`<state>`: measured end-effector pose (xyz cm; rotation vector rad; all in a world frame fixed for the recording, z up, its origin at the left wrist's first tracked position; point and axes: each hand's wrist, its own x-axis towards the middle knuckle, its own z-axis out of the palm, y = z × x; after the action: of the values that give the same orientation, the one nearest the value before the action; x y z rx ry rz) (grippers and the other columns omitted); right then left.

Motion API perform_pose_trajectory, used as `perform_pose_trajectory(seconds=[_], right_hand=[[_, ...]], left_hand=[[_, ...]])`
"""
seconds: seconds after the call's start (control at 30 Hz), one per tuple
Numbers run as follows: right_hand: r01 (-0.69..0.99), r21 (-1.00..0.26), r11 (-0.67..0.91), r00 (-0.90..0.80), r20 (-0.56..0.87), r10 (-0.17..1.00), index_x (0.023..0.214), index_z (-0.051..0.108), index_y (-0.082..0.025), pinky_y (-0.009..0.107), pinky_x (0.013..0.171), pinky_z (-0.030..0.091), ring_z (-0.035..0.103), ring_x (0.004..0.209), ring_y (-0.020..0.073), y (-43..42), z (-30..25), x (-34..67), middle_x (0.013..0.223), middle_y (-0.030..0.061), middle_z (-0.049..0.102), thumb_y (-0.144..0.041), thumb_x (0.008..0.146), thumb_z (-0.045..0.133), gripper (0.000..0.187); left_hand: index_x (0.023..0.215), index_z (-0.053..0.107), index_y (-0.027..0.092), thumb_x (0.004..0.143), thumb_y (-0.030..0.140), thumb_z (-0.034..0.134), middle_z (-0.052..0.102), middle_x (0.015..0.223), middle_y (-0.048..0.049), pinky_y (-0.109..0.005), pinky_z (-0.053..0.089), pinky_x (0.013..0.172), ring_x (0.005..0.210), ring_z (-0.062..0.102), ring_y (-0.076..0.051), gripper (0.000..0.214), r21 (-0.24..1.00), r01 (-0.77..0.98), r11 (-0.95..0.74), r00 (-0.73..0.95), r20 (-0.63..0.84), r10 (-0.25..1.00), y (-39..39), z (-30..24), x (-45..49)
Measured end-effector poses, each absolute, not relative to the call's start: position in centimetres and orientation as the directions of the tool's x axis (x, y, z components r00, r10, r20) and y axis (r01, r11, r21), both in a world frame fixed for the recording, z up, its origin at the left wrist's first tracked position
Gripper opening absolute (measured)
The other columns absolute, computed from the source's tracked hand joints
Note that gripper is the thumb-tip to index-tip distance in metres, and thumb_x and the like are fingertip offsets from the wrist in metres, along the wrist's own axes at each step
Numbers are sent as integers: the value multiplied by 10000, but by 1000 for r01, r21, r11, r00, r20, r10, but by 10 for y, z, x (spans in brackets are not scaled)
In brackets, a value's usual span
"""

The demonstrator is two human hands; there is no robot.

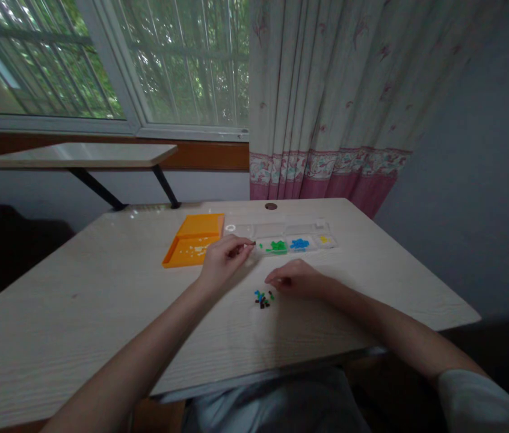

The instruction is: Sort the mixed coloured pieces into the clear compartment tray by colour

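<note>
My left hand is pinched on a thin tool, perhaps tweezers, with a tiny dark bead at its tip, held at the left end of a clear compartment box. The box holds green beads, blue beads and yellow beads in separate cells. My right hand rests on the table with its fingers curled, just right of a small pile of mixed dark, green and blue beads. What its fingers hold, if anything, is hidden.
An orange tray with pale beads lies left of the box on the light wooden table. A cable hole sits near the far edge. Behind are a wall shelf, a window and a curtain.
</note>
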<state>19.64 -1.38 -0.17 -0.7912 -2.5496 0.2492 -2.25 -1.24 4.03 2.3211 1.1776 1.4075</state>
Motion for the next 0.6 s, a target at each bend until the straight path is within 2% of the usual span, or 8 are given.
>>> perform_pose_trajectory(seconds=[0.1, 0.2, 0.37, 0.6], right_hand=[[434, -303, 848, -829, 233, 508, 1038, 623, -268, 164, 537, 354, 529, 504, 70, -18, 1, 199, 648, -39, 659, -174, 743, 482, 340], [429, -316, 846, -851, 173, 496, 1021, 634, -260, 163, 560, 371, 552, 544, 78, -20, 5, 199, 707, -26, 677, -147, 726, 476, 353], [448, -332, 830, -847, 141, 513, 965, 652, -237, 166, 593, 387, 563, 574, 82, -19, 6, 198, 736, -12, 679, -168, 733, 490, 291], [442, -342, 829, -842, 160, 515, 919, 653, -225, 159, 568, 368, 553, 563, 74, -17, 4, 200, 726, -12, 670, -200, 755, 504, 223]], left_hand=[[802, 636, 152, 775, 229, 563, 610, 680, -16, -178, 376, 504, 535, 485, -76, 109, 488, 533, -692, 196, 724, 661, -11, 46, -29], [793, 638, 151, 773, 221, 568, 612, 675, -17, -178, 382, 499, 533, 489, -76, 100, 452, 537, -713, 205, 749, 629, -11, 48, -29], [802, 640, 152, 778, 211, 566, 604, 662, -15, -180, 385, 506, 543, 489, -77, 98, 411, 528, -743, 228, 774, 590, -10, 45, -28], [804, 636, 154, 785, 229, 556, 614, 691, -24, -187, 389, 515, 555, 491, -82, 111, 419, 540, -730, 223, 765, 605, -12, 46, -28]])
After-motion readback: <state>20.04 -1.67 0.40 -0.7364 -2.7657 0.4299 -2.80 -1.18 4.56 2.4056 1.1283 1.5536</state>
